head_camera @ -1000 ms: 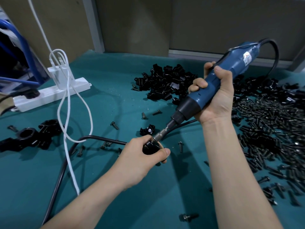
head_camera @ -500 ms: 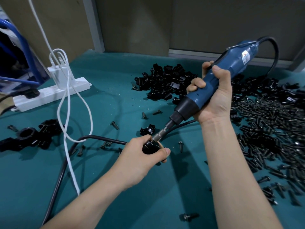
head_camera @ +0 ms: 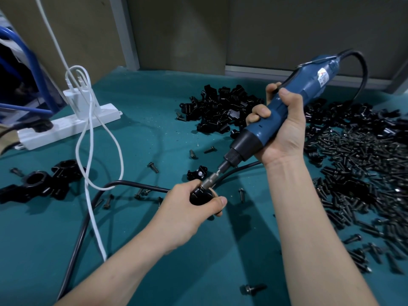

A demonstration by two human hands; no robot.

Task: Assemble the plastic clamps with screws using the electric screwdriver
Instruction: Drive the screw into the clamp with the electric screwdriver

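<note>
My left hand (head_camera: 187, 208) grips a black plastic clamp (head_camera: 199, 196) just above the green table; most of the clamp is hidden by my fingers. My right hand (head_camera: 280, 129) holds the blue electric screwdriver (head_camera: 287, 104) tilted down to the left. Its metal bit (head_camera: 213, 178) presses into the top of the clamp. A heap of loose black clamp parts (head_camera: 220, 109) lies behind the hands. A wide spread of black screws (head_camera: 357, 173) covers the table on the right.
Assembled black clamps (head_camera: 42, 182) lie at the left. A white power strip (head_camera: 68, 129) with a charger and white cable (head_camera: 92, 151) sits at the back left. The screwdriver's black cord (head_camera: 132, 185) crosses the green mat (head_camera: 44, 239). Loose screws and one clamp piece (head_camera: 196, 173) lie near the hands.
The screwdriver and my right hand have edged slightly down and left toward the clamp. My left hand keeps the clamp in the same place.
</note>
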